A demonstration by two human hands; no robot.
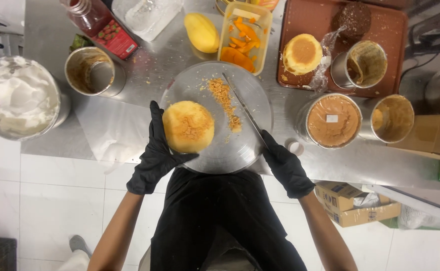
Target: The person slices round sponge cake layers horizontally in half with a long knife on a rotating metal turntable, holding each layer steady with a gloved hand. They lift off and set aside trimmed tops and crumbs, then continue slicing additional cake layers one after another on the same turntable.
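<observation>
Holding a round yellow sponge cake [188, 126] from beneath, the left hand [155, 153], in a black glove, has its fingers curled up around the cake's left edge, above the near-left part of a round metal turntable [252, 95]. The right hand [286, 166], also gloved, is clamped on the handle of a long knife [244, 110], whose blade lies across the turntable beside a line of crumbs [224, 101].

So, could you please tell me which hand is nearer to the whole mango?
Left. The left hand holds the sponge cake just below the mango; the right hand grips the knife farther off.
</observation>
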